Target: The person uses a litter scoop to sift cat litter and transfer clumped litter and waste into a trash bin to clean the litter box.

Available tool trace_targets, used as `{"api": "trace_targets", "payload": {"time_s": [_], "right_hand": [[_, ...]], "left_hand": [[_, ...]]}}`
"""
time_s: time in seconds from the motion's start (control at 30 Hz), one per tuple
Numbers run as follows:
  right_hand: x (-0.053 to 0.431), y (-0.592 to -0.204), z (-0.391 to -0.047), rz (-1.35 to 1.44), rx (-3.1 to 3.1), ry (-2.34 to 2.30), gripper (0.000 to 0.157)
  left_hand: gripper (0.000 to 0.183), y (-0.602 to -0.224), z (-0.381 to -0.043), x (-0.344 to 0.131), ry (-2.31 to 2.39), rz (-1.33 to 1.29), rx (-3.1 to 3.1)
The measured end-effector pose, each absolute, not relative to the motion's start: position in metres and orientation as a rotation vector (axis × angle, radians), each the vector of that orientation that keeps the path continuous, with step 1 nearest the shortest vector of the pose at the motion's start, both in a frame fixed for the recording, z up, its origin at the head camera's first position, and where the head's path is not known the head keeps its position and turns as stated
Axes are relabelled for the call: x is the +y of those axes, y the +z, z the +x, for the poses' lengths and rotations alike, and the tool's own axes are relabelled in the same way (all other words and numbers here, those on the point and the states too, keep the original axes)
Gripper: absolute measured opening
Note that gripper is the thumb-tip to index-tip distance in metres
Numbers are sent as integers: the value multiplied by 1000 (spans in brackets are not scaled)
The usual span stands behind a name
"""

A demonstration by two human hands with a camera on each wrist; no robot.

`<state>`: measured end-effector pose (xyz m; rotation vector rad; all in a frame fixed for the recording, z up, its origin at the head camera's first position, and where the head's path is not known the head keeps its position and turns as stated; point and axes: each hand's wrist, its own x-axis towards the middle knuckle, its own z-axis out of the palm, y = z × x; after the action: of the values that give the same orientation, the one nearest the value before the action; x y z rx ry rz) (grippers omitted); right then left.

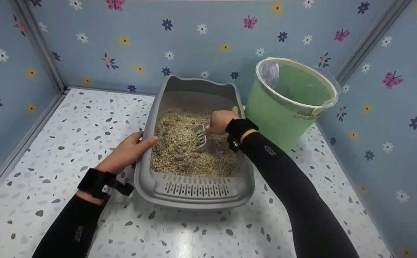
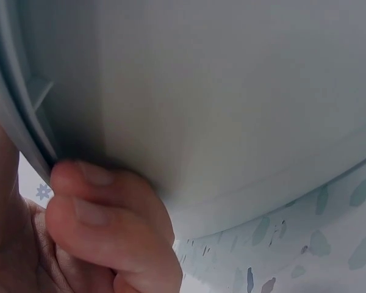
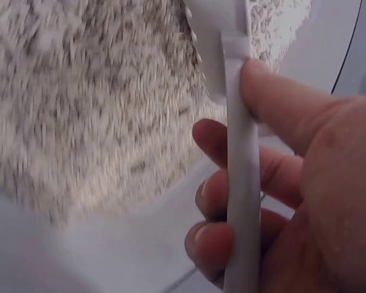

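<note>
A grey litter box (image 1: 194, 204) full of pale pellet litter (image 1: 194, 166) stands on the speckled surface. My left hand (image 1: 128, 152) grips its left rim, thumb over the top. In the left wrist view the curled fingers (image 2: 113, 229) tuck under the rim against the outer wall. Over the right side of the box, my right hand (image 1: 221, 122) holds a slotted litter scoop (image 1: 202, 143). Its light handle (image 3: 241, 177) runs through the curled fingers in the right wrist view, thumb along it near the head. The scoop's head sits in the litter, its front edge hidden. Darker clumps (image 1: 180, 148) lie nearby.
A green bin (image 1: 276, 114) with a clear plastic liner stands close to the right of the box. Flowered blue panels (image 1: 194, 43) close off the back and both sides. The speckled surface (image 1: 76, 143) extends left and in front.
</note>
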<state>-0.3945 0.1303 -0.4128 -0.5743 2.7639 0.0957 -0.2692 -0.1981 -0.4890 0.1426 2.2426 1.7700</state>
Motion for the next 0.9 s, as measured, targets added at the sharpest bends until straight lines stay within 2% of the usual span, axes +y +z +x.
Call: {"api": "trace_targets", "payload": {"time_s": [0.23, 0.47, 0.73, 0.9], "right_hand": [[118, -416, -382, -559, 2694, 28, 59], [106, -419, -367, -595, 2659, -41, 49], [101, -445, -377, -742, 2639, -173, 59], [101, -460, -386, -706, 2618, -320, 61]], "left_hand": [[88, -490, -265, -201, 1764, 112, 2242], [87, -492, -266, -201, 1743, 127, 2260], [84, -493, -272, -198, 1729, 129, 2262], [85, -490, -272, -197, 1724, 130, 2257]]}}
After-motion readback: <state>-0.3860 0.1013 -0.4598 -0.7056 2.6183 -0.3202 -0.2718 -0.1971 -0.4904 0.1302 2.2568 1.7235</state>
